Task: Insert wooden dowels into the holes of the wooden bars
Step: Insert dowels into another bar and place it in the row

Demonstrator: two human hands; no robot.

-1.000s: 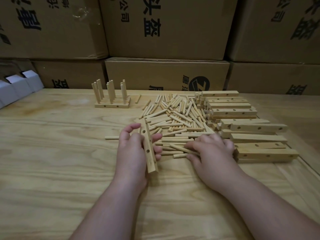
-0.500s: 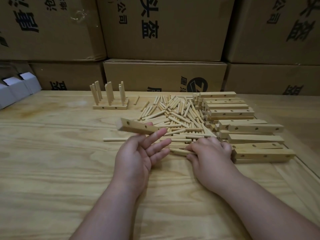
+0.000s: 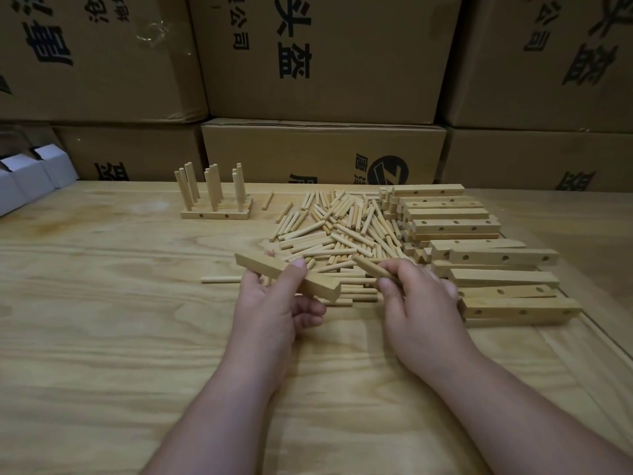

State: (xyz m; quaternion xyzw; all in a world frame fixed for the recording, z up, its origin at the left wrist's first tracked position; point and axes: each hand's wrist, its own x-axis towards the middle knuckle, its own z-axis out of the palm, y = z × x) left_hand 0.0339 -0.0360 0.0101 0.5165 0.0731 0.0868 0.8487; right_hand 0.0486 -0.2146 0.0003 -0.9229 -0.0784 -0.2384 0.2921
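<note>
Left grip: left hand [image 3: 274,303] holds a wooden bar [image 3: 287,276] off the table, thumb on top, fingers curled beneath; firm hold near the bar's middle.
Right grip: right hand [image 3: 416,303] pinches one dowel [image 3: 371,268] between thumb and fingertips, the free end pointing up-left toward the bar.
Bar attitude: lifted over the near edge of the loose pile, long axis running from upper left to lower right. No holes visible on the faces turned to the camera; which face carries them, I cannot tell.
Why held so: likely the bar is raised and angled so a holed face can meet the dowel tip; the pinch leaves most of the dowel free for entry.
Gap: dowel tip and bar apart, not yet touching.
Hand pose: both forearms come in from the bottom edge, wrists low over the table [image 3: 102,320], hands close together.
Supply: dowel pile [image 3: 335,231] just beyond the hands; stack of bars [image 3: 479,255] to its right, holes showing on several.
Finished work: dowelled bars [image 3: 215,197] stand at far left, pegs upright, kept well apart from the raw stock.
Stray: single dowel [image 3: 221,279] lies left of the pile.
</note>
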